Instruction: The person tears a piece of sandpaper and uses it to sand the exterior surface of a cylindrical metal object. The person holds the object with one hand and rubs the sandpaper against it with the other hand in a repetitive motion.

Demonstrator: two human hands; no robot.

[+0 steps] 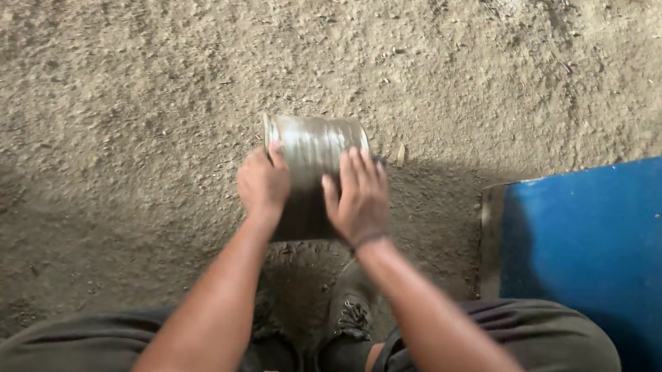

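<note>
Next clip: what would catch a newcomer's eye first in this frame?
First, the dull metal can at centre frame, tilted over the dirt floor, gripped by the left hand on its near-left side and the right hand spread across its right. Next, the bright blue metal bin at the right edge, beside the person's knee. A laced shoe shows between the forearms.

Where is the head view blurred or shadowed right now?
Head view: the metal can and both hands, left hand and right hand, are slightly motion-blurred; a shadow covers the dirt ground below them; the blue bin is sharper.
</note>
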